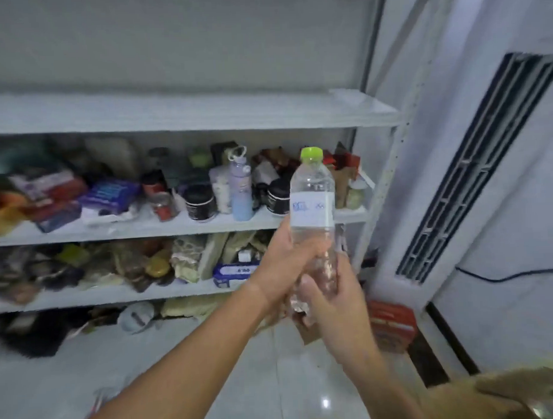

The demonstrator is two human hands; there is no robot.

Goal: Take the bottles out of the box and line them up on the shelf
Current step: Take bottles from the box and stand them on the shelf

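Both hands are up in front of the white metal shelving unit [344, 113], and between them is the clear plastic bottle with a lime-green cap and white label [312, 205]. It stands upright in the air, cap on top, off the shelf boards and in front of the right end of the crowded middle shelf.

The left hand [283, 259] comes in from the left. Its fingers are curled round the bottle's body just under the label, a firm wrap. The right hand [333, 296] sits lower, its thumb and fingers closed round the base of the same bottle. So it's a two-handed grip, one hand above the other.

Behind the bottle, the middle shelf is packed. There is a tall pale-blue drinking flask with a loop lid [240, 191], with a black round jar with a white label [200, 203] to its left and another black jar [278, 196] to its right, just beside the held bottle in this view. The top board of the unit shows bare white surface.

Down in the bottom right corner is the brown cardboard box [507, 395], blurred, its contents too smeared to make out. A red carton [393, 324] sits on the glossy floor near the foot of the shelving. To the right stands a tall white air-conditioning unit with a dark slatted vent [474, 171].
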